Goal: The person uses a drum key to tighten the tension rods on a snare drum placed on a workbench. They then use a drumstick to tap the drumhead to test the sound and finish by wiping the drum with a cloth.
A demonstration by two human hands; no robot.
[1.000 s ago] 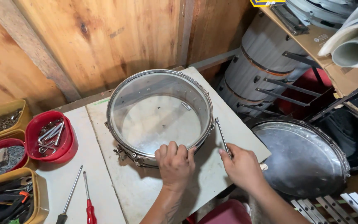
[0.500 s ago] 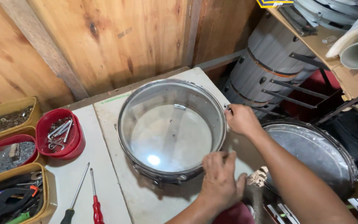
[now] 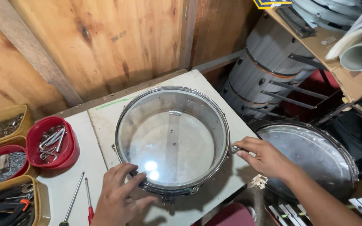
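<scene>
1. Your left hand point(image 3: 120, 196) has moved from the near-right of the drum point(image 3: 172, 140) round to its near-left rim. The fingers point(image 3: 127, 178) are spread and partly curled, resting on the hoop without closing around it.
2. Your right hand point(image 3: 265, 157) has come down from the drum's far-right edge to its right side. Thumb and fingertips are pinched on a small metal lug point(image 3: 234, 148) projecting from the shell.
3. The drum has turned on the white board point(image 3: 105, 121); a different lug is now presented to your right hand.
4. The drum lies flat, clear head up, between both hands.
5. Left of the drum lie two screwdrivers point(image 3: 80, 199) and a red bowl point(image 3: 70, 152) of hardware.
6. Right of the drum lies a second drum point(image 3: 315, 155).
</scene>
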